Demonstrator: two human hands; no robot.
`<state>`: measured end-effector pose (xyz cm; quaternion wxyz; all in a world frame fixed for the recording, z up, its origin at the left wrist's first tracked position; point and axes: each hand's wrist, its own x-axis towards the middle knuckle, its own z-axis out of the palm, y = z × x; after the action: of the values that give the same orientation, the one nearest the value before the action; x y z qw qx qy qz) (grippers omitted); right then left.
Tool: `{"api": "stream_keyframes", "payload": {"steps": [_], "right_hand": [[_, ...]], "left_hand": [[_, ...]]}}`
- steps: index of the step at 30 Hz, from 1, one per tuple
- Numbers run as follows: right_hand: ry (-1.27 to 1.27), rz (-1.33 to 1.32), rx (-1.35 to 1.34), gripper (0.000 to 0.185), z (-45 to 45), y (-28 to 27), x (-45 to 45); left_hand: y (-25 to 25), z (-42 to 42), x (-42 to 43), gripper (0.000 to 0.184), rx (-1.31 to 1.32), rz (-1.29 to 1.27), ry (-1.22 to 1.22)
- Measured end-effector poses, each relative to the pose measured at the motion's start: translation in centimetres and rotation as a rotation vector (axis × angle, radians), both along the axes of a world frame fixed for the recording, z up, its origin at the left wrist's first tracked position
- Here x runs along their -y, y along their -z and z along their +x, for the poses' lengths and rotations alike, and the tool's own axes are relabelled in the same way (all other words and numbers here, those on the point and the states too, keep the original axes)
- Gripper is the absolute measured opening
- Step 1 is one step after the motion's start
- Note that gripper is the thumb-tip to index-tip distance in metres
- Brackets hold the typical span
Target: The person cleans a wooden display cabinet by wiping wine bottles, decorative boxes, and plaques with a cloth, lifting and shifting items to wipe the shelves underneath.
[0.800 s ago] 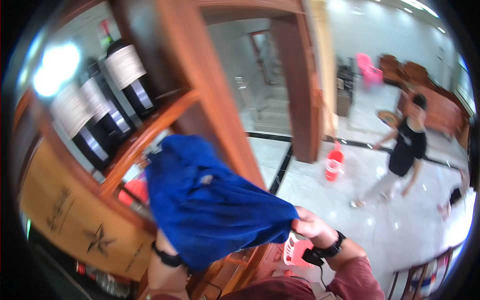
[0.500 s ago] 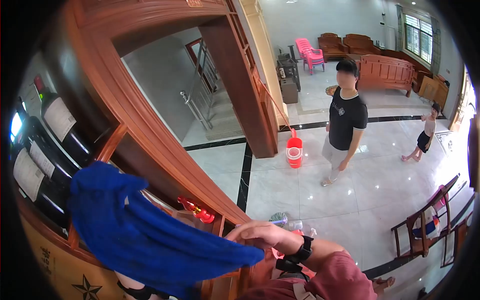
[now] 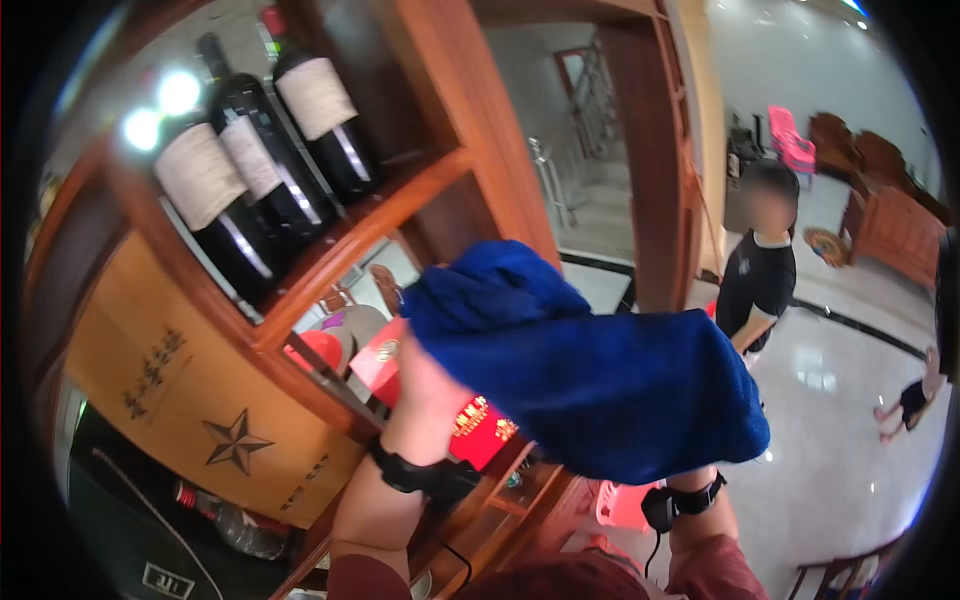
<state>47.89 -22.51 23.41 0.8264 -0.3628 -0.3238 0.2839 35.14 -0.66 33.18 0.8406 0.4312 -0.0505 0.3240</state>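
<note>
A blue cloth (image 3: 610, 390) is bunched and raised in front of me, spanning both hands. My left hand (image 3: 432, 385) is closed on its left end, with the fingers mostly behind the fabric. The cloth's right end is held up by my right hand, which it covers; only the right wrist (image 3: 700, 485) with a black strap shows below. Just left of the cloth is a wooden shelf (image 3: 375, 235). On it lean several dark wine bottles with pale labels, among them a front bottle (image 3: 205, 185) and a rear bottle (image 3: 320, 100).
A tan box (image 3: 200, 400) with a star stands under the bottles. Red printed packaging (image 3: 480, 430) is behind my left hand. A wooden post (image 3: 655, 150) frames a stairway. A person in a black shirt (image 3: 760, 280) stands to the right, with another smaller person (image 3: 910, 405) farther off.
My view has swung left toward the shelf, so the bottles and box show more fully. The cloth now sits farther right in view, my left hand has come into sight, and the cloth now covers my right hand.
</note>
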Motion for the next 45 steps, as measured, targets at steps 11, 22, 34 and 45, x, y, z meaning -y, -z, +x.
{"api": "stream_keyframes", "payload": {"steps": [11, 22, 34, 45], "right_hand": [[-0.413, 0.566, -0.115, 0.053, 0.2, -4.5, -8.7], [0.869, 0.735, 1.167, 0.042, 4.8, -30.0, -16.2], [1.231, 0.538, 1.501, 0.022, 6.9, -45.3, -26.4], [0.301, 0.491, 0.944, 0.049, 3.5, -48.9, -32.0]], "left_hand": [[-9.4, 0.3, 8.3, 0.064, -0.199, 1.695, -0.142], [-27.4, -4.0, 2.3, 0.052, -0.262, 1.549, -1.605], [-34.2, -7.6, -0.3, 0.084, -0.204, 1.16, -1.269], [-35.4, -8.6, 0.1, 0.091, -0.08, 0.945, -0.958]]}}
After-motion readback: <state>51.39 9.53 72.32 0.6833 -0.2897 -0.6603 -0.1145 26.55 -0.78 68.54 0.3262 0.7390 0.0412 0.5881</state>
